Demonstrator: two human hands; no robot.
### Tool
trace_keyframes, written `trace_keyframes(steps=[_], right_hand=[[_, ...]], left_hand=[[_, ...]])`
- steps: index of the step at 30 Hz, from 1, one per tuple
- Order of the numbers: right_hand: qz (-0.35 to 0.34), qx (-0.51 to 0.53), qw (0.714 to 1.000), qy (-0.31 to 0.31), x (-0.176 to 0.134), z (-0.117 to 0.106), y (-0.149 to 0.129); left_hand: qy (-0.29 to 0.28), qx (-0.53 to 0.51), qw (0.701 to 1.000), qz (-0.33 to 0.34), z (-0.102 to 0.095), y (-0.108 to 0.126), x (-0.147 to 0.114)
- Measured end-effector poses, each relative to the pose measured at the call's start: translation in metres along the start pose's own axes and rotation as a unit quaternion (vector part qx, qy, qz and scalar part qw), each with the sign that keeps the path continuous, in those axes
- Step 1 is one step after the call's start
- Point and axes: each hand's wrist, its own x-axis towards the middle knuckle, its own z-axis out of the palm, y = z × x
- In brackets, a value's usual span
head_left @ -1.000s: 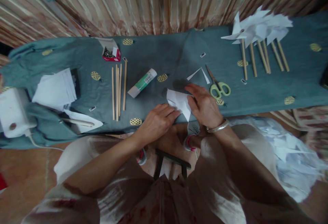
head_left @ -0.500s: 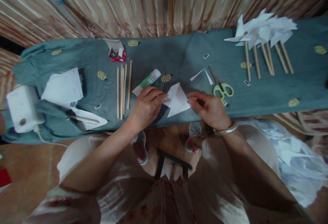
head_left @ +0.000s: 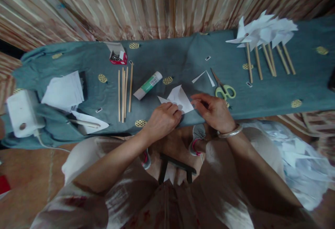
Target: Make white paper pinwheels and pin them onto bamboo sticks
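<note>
Left of the scissors [head_left: 225, 91], the white paper [head_left: 180, 96] now has the curled fingers of the left hand [head_left: 164, 119] over its near edge instead of its outer tip, grip hidden, apparently working a fold, while the right hand [head_left: 216, 112] has nearly closed fingers at the scissors-side corner, hold unclear.

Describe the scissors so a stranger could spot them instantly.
On the teal pineapple-print tablecloth, look just beyond the right hand. The scissors lie there, blades toward the curtain; light-green looped handles set them apart from the white paper strips beside them.
</note>
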Motion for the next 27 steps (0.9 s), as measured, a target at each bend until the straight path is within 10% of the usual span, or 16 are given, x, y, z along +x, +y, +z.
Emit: trace_keyframes(steps=[27], right_hand=[[-0.054,0.166,0.98,-0.092,-0.011,0.005,0.008]], left_hand=[[0.004,-0.08,0.997,0.008,-0.001,-0.001,-0.021]])
